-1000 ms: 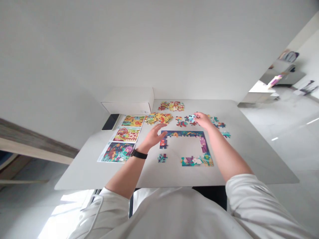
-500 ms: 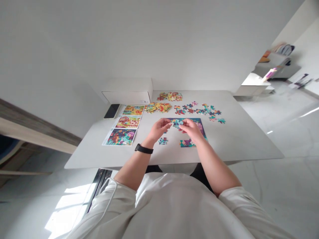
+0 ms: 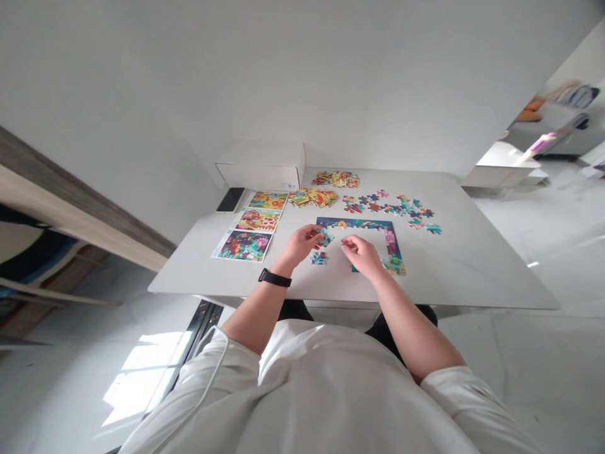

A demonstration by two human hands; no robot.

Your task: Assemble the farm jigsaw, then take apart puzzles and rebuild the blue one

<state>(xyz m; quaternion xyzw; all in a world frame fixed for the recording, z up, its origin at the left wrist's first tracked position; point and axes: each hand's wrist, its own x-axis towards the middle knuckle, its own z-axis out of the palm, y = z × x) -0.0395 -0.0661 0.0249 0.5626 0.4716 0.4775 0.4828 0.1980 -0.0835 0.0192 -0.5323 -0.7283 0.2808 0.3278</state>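
Note:
Between its thumb and fingers my left hand holds a teal puzzle piece, above the left side of a partly joined puzzle border. My right hand is over the lower part of that border, away from the piece; its thumb and fingers are bent close together, and whether anything small is between them is too small to tell. A few joined blue and white pieces lie on the table just below my left hand.
Loose dark and teal pieces lie behind the border. Yellow pieces and a red-yellow pile sit farther back. At left are picture sheets, a phone and a white box on the table.
My right hand has come off the teal piece, which stays in my left hand. The hands are farther apart, showing more of the border. The camera view has shifted, moving the table rightward.

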